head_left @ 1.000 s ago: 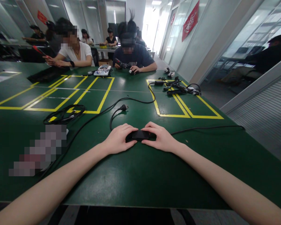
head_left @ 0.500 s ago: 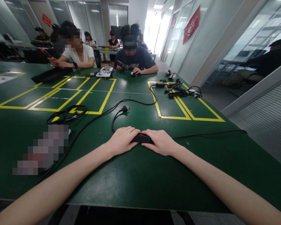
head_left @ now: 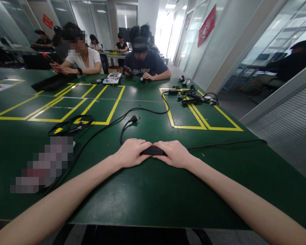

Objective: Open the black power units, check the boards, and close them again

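A small black power adapter (head_left: 152, 150) lies on the green table (head_left: 153, 197) in front of me. My left hand (head_left: 131, 152) covers its left end and my right hand (head_left: 173, 153) covers its right end, fingers curled over it from both sides. One black cable (head_left: 226, 143) runs from under my right hand off to the right. Another cable curves from my left hand up to a loose plug (head_left: 134, 118).
Yellow tape rectangles (head_left: 102, 102) mark the table. A coiled black cable (head_left: 70, 125) lies at left, above a blurred patch (head_left: 43, 163). A heap of black cables and adapters (head_left: 196, 96) sits at far right. Two people (head_left: 145, 61) work at the far side.
My fingers have closed further over the adapter, so less of its top shows. The hands stay in the same spot on the table.
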Demonstrator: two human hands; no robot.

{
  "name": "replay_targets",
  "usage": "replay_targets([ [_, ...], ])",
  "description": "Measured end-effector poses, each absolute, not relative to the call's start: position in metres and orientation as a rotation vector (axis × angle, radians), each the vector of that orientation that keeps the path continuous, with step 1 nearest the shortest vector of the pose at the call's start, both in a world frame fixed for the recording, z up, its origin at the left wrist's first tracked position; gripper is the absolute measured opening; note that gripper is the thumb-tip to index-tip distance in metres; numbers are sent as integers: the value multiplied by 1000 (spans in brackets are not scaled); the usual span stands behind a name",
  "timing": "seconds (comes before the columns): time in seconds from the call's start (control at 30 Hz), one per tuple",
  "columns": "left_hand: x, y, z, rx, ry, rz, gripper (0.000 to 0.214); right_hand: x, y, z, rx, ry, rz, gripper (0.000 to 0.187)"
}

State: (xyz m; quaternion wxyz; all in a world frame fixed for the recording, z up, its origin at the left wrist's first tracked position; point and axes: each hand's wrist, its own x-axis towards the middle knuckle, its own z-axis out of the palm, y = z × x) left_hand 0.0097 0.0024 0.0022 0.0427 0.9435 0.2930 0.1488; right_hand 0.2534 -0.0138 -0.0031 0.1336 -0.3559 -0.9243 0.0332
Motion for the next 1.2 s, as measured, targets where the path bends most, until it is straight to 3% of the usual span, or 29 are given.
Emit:
replay_targets([
  [0.57,3,5,1,2971,762,570,36,254,-15,-4,-1007,-2597,45,38],
  [0.8,3,0,7,2702,892,675,49,261,-15,-8,-832,-2620,-256,46],
  [1.07,10,-7,8,2117,980,710,30,263,-13,-5,-843,-2633,-429,45],
  [1.2,11,-5,2,2109,1063,869,29,259,-14,-6,-891,-2550,-390,47],
])
